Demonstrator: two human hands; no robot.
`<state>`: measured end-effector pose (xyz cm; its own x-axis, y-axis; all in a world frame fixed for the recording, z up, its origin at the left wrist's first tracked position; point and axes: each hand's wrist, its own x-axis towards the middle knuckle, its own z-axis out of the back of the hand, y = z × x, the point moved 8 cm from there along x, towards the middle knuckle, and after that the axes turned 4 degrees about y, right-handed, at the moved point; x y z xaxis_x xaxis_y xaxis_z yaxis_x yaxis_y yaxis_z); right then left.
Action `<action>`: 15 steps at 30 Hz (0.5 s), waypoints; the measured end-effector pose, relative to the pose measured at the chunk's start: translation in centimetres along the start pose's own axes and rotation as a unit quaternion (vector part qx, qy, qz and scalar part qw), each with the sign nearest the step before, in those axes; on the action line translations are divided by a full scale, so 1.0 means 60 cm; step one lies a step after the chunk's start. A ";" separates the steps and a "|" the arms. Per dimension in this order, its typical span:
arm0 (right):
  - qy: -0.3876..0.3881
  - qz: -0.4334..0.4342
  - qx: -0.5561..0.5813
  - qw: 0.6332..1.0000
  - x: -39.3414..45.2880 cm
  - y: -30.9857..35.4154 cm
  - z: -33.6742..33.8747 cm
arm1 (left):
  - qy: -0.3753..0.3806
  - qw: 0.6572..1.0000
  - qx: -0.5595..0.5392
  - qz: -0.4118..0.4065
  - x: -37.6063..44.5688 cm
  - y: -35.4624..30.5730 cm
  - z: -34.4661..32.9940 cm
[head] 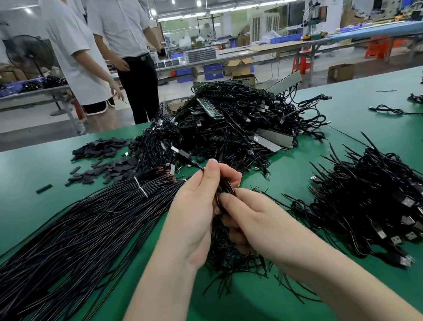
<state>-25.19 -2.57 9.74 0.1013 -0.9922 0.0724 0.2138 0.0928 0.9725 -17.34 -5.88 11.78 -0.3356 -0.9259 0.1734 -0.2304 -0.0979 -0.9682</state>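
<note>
My left hand (pixel 198 205) and my right hand (pixel 251 215) meet above the green table (pixel 9 173), both gripping a small bundle of black cables (pixel 225 186) between them. One cable with a USB plug (pixel 179 153) sticks up out of the left hand's pinch. Loose black cable ends (pixel 233 261) hang below the hands onto the table.
A tied sheaf of long black cables (pixel 63 243) lies at the left. A big heap of cables and circuit strips (pixel 227 126) sits behind the hands. A USB cable pile (pixel 375 199) lies right. Black sleeve pieces (pixel 102 157) are scattered. Two people (pixel 106 51) stand beyond the table.
</note>
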 end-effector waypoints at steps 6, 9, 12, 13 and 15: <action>0.076 -0.033 0.039 0.996 -0.006 0.002 -0.006 | 0.017 1.000 0.001 0.022 -0.003 -0.001 0.002; 0.101 -0.035 0.042 0.993 -0.011 0.006 -0.007 | 0.033 0.999 0.021 0.018 -0.003 -0.001 0.000; 0.042 -0.012 0.001 0.999 -0.006 0.007 0.003 | 0.046 0.999 0.013 0.018 -0.002 0.001 -0.001; 0.021 -0.010 0.003 1.000 -0.003 0.005 0.009 | 0.058 0.998 0.001 0.024 -0.002 0.001 -0.003; -0.001 -0.014 0.047 0.999 0.003 0.000 0.018 | 0.092 0.994 -0.037 0.048 -0.002 0.004 -0.006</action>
<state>-26.24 -2.82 10.02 0.0949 -0.9945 0.0449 0.1245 0.0566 0.9906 -17.66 -5.65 11.61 -0.5187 -0.8470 0.1167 -0.2535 0.0220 -0.9671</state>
